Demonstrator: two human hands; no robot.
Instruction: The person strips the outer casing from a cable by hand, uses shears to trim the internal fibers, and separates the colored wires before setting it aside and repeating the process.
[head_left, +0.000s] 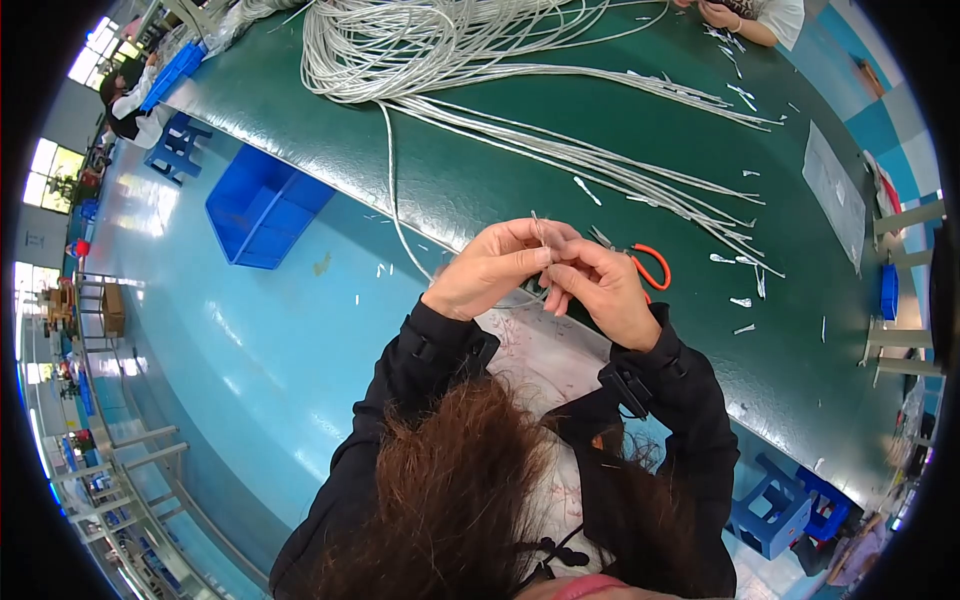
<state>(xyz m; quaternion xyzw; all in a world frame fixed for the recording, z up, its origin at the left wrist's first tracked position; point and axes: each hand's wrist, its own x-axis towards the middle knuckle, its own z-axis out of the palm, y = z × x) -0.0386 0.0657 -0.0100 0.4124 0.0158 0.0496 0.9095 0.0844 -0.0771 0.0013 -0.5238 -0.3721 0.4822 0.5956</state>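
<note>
My left hand [490,268] and my right hand [607,290] meet above the near edge of the green table, fingertips pinched together. Between them is the thin end of a light grey cable; its fine strands stick up past my left thumb. That cable [391,175] runs from a large coiled bundle [385,50] over the table edge to my left hand. Just beyond my right hand lie cutting pliers with orange handles [655,264], partly hidden by it. Several cable ends [640,180] fan out across the table farther away.
White scraps [740,302] are strewn over the green table [480,190]. A clear plastic bag [835,190] lies at its right end. Another person's hand [718,14] is at the far side. A blue bin [262,210] stands left of the table; a blue stool [770,510] is at lower right.
</note>
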